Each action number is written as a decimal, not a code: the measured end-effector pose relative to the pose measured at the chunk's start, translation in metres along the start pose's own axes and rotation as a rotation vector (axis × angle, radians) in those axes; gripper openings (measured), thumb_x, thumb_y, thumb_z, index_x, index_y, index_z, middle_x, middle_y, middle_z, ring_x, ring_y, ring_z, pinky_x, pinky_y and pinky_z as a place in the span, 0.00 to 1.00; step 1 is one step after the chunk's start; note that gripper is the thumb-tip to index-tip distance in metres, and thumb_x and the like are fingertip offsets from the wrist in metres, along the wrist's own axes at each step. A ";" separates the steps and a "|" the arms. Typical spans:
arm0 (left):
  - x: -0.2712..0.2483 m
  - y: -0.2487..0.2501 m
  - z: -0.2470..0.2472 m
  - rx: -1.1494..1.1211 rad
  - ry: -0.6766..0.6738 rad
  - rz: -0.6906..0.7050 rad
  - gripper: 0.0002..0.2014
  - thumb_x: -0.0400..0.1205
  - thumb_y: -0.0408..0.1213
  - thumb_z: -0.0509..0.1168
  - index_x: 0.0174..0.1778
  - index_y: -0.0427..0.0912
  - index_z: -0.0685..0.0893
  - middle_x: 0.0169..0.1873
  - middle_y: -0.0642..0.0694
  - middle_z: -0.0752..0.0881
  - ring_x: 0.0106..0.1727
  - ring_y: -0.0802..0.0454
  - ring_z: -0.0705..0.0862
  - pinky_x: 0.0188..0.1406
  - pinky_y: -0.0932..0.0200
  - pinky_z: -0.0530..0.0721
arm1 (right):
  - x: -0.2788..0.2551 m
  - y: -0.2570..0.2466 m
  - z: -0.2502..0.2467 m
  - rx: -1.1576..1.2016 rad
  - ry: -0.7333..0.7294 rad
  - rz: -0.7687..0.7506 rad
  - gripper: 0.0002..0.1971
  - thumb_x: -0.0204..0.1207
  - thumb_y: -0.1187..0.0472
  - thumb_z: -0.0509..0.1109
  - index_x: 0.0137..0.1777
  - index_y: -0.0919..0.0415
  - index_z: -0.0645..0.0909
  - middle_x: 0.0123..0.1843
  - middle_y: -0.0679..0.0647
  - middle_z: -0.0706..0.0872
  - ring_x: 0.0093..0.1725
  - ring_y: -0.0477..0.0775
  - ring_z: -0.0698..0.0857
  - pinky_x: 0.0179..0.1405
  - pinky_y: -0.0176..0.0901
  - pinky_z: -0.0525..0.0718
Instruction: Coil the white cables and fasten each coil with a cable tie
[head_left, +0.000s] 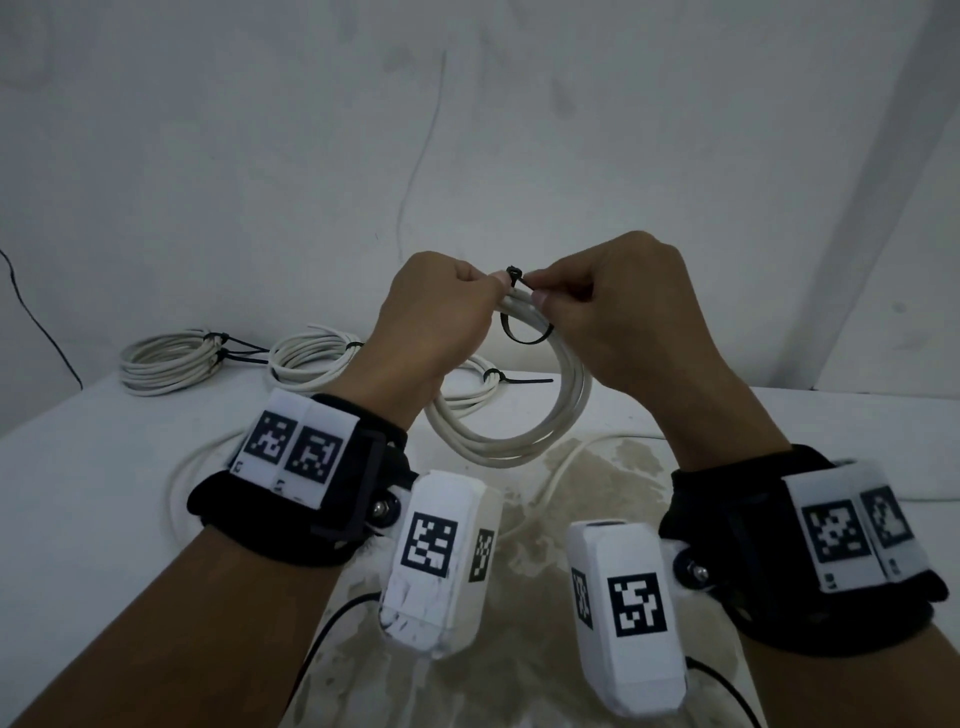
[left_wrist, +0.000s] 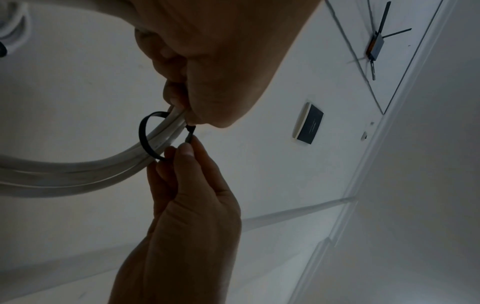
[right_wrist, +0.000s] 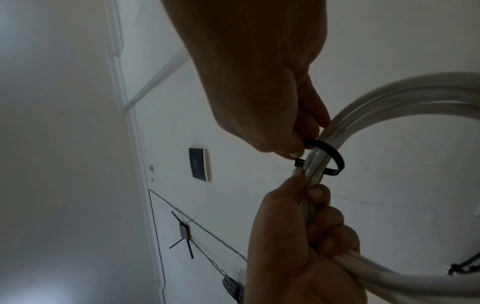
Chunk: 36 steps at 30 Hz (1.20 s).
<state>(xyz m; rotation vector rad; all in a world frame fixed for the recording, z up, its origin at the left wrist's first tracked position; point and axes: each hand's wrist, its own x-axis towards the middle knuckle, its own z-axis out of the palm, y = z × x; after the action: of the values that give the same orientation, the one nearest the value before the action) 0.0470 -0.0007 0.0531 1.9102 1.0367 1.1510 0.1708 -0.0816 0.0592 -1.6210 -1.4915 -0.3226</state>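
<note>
I hold a coil of white cable (head_left: 519, 434) in the air above the table, between both hands. My left hand (head_left: 496, 283) grips the top of the coil (right_wrist: 389, 273), fingers curled round the strands, its thumb tip up by the tie's head (right_wrist: 299, 163). A black cable tie (head_left: 519, 338) makes a loose loop around the strands (left_wrist: 145, 133). My right hand (head_left: 540, 293) pinches the tie's tail end beside the head (left_wrist: 189, 135). The loop (right_wrist: 335, 160) stands well clear of the cable.
Three tied white coils lie at the back of the white table: far left (head_left: 166, 364), middle (head_left: 311, 358), and one (head_left: 467, 389) behind the held coil. Loose white cable (head_left: 176, 478) trails over the table's stained middle (head_left: 597, 467). A wall stands close behind.
</note>
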 end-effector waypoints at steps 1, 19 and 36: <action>0.000 0.000 0.001 -0.001 0.000 0.000 0.16 0.84 0.46 0.66 0.38 0.38 0.88 0.33 0.45 0.81 0.29 0.53 0.73 0.32 0.58 0.70 | 0.000 0.000 0.000 -0.014 -0.007 0.008 0.09 0.77 0.60 0.73 0.54 0.53 0.93 0.48 0.51 0.94 0.46 0.49 0.89 0.46 0.40 0.83; -0.003 -0.001 0.006 0.384 -0.053 0.351 0.10 0.85 0.48 0.64 0.49 0.52 0.90 0.41 0.58 0.85 0.44 0.56 0.82 0.42 0.61 0.72 | 0.001 0.000 -0.002 0.101 -0.056 0.155 0.14 0.73 0.58 0.75 0.59 0.53 0.89 0.35 0.44 0.87 0.40 0.42 0.85 0.49 0.34 0.83; -0.008 0.003 0.011 0.174 -0.197 0.433 0.08 0.83 0.44 0.68 0.44 0.49 0.92 0.37 0.57 0.89 0.43 0.54 0.86 0.45 0.55 0.81 | 0.003 0.006 -0.013 0.837 -0.050 0.823 0.04 0.75 0.63 0.72 0.39 0.57 0.85 0.35 0.50 0.89 0.45 0.53 0.84 0.46 0.47 0.84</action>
<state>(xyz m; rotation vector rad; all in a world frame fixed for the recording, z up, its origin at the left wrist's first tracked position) 0.0556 -0.0107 0.0477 2.4130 0.6498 1.0963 0.1821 -0.0884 0.0665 -1.3690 -0.6972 0.7153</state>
